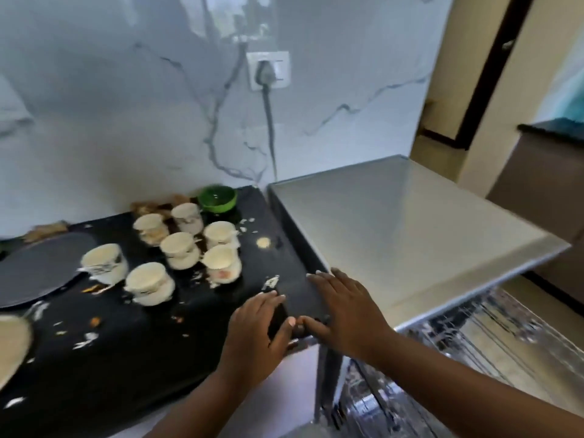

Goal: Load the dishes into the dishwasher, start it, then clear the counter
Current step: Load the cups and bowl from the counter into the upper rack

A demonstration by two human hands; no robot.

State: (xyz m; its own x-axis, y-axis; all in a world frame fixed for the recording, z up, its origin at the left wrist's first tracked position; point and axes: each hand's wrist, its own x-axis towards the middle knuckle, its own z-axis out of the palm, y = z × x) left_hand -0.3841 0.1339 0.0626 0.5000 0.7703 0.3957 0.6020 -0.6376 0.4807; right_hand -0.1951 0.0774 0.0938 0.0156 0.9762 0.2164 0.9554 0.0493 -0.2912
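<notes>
Several cream-white cups [180,254] stand upside down, some stacked, on the black counter [126,343]. A green bowl [217,199] sits at the back by the wall, and a dark grey plate [38,267] lies at the left. The silver dishwasher [410,235] stands right of the counter, with its wire rack [493,330] showing below the top. My left hand [252,336] curls around a small dark object [277,319] at the counter's right front corner. My right hand [344,308] lies flat with fingers spread on that corner, against the dishwasher's side.
White crumbs and smears are scattered over the counter. A cream dish edge [12,346] pokes in at the far left. A plug and grey cable [268,90] hang down the marble wall behind the dishwasher. A doorway and a dark cabinet [550,159] are to the right.
</notes>
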